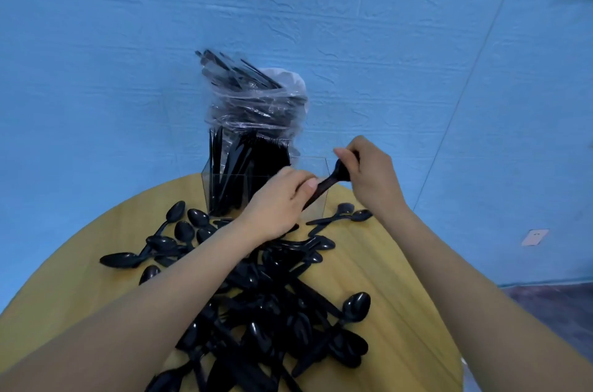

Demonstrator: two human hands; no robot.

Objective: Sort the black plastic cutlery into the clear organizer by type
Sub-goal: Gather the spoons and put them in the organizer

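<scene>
Head view looks down over both forearms to a round yellow wooden table set against a blue wall. Both hands are up at the clear organizer, and between them runs a small bunch of black spoons. Left hand has its fingers curled round the handle end, thumb pressed along the top; right hand pinches the bowl end from above, fingers bent over it. The bunch sits tilted, bowls higher than handles, right in front of the organizer's right compartment, whose clear walls show nothing dark inside from here. Left compartment is packed with upright knives, and forks stand just beside them in the middle, tines up. Behind the organizer, against the wall, rises a clear plastic bag stuffed with more black cutlery, handles poking out at the top left. Down on the tabletop a big loose pile of black spoons spreads from the organizer toward the near edge, with strays fanned out left and a few lying alone on the right.
</scene>
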